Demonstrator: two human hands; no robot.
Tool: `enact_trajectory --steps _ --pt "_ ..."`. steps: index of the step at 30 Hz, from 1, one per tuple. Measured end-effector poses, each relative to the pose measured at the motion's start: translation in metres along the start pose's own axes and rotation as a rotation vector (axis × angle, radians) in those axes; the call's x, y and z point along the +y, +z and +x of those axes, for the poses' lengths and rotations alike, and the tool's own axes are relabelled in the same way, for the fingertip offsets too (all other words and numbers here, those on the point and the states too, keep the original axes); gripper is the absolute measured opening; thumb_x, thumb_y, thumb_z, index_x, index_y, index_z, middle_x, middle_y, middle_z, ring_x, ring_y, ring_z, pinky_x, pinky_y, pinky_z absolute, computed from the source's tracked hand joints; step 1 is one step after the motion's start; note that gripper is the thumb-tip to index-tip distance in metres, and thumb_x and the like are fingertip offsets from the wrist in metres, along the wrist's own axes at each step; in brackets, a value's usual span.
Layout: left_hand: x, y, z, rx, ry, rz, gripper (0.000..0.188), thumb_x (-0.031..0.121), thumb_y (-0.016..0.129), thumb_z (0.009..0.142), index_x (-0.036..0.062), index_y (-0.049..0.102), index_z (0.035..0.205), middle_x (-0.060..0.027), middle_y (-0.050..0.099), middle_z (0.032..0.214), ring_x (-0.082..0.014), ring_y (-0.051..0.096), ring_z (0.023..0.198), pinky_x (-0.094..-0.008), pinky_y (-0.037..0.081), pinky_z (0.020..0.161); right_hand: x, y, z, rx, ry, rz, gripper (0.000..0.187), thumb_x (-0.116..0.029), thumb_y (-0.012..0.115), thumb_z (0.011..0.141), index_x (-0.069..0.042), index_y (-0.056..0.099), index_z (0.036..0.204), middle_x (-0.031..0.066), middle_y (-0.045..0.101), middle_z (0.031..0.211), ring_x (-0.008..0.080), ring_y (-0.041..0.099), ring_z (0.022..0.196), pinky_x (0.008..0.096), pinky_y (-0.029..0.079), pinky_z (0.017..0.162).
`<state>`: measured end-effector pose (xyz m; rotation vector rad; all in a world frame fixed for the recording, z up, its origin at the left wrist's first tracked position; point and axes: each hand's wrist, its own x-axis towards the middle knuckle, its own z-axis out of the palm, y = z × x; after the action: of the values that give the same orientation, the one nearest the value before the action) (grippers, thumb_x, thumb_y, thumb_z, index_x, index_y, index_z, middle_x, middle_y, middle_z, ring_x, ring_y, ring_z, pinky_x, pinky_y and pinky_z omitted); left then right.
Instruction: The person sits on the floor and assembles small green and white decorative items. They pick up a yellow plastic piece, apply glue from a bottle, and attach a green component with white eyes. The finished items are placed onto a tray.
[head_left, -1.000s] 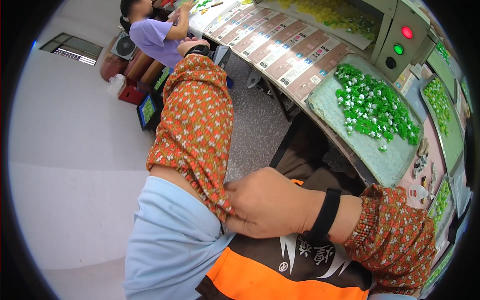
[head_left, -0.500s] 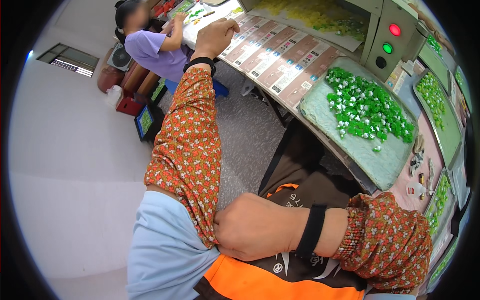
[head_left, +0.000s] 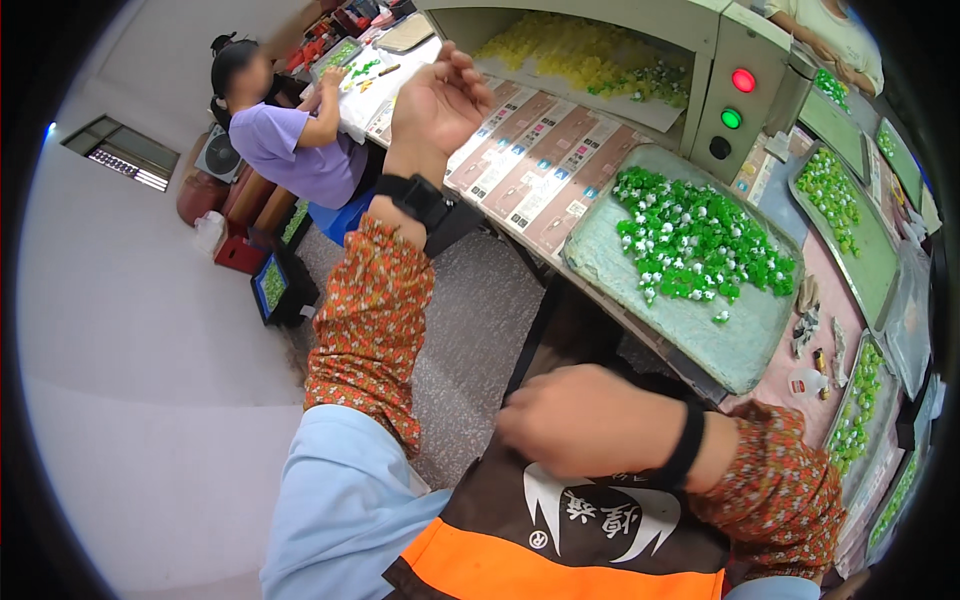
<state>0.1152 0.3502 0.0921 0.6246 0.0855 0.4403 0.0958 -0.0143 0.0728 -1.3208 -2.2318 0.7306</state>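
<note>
My left hand (head_left: 440,108) is raised at the upper middle, its palm turned up and its fingers loosely curled but apart, with nothing in it. A floral sleeve cover (head_left: 368,330) wraps that forearm, over a light blue sleeve (head_left: 345,500), and a black watch (head_left: 415,200) sits at the wrist. My right hand (head_left: 590,420) hovers in front of the dark apron (head_left: 600,505), apart from the left sleeve cover; motion smears it and its fingers are hidden. A second floral sleeve cover (head_left: 770,490) is on my right forearm, behind a black wristband (head_left: 686,445).
A tray (head_left: 740,345) heaped with green and white small pieces (head_left: 690,240) rests at the table edge. Behind it stands a machine (head_left: 750,110) with lit buttons and yellow pieces in its opening. More trays (head_left: 860,235) line the right. A co-worker (head_left: 285,140) sits at the far left.
My right hand has let go of the left sleeve cover and moved right and slightly up. My left hand has turned from a closed, back-up pose to palm-up with looser fingers.
</note>
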Motion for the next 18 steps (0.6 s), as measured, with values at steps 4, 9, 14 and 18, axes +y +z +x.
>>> enact_trajectory --steps 4,9,14,18 --pt "-0.026 0.012 -0.028 0.108 -0.045 0.926 0.021 0.015 0.059 0.099 0.0123 0.063 0.120 -0.0024 0.067 0.095 -0.0167 0.063 0.091 -0.0338 0.051 0.081 0.020 -0.021 -0.067 0.356 0.316 0.266 0.016 -0.016 0.062 0.093 -0.001 0.069 0.097 0.0193 0.068 0.090 0.0367 0.068 0.087 0.0442 0.055 0.078" --pt "-0.044 -0.011 -0.031 -0.765 0.109 2.411 0.016 0.019 0.063 0.098 0.0110 0.072 0.108 -0.0085 0.074 0.098 -0.0278 0.071 0.093 -0.0396 0.054 0.083 -0.001 -0.018 -0.160 0.707 0.974 0.778 0.024 -0.018 0.058 0.104 0.002 0.071 0.102 0.0047 0.069 0.084 0.0123 0.065 0.078 0.0265 0.051 0.071" --pt "-0.051 -0.021 0.017 -0.422 -0.091 1.821 0.018 0.017 0.064 0.096 0.0084 0.073 0.110 -0.0067 0.075 0.098 -0.0196 0.071 0.092 -0.0341 0.054 0.082 -0.036 0.032 -0.223 1.069 1.184 0.666 0.025 -0.018 0.059 0.102 0.003 0.071 0.096 0.0049 0.066 0.076 0.0108 0.061 0.069 0.0254 0.048 0.065" --pt "-0.059 -0.051 0.095 -0.173 -0.041 1.432 0.021 0.013 0.060 0.094 0.0092 0.075 0.109 -0.0059 0.076 0.095 -0.0155 0.069 0.086 -0.0316 0.054 0.081 -0.049 0.055 -0.241 1.370 1.268 0.717 0.024 -0.022 0.061 0.105 -0.001 0.073 0.107 -0.0003 0.064 0.079 0.0080 0.057 0.071 0.0226 0.043 0.069"
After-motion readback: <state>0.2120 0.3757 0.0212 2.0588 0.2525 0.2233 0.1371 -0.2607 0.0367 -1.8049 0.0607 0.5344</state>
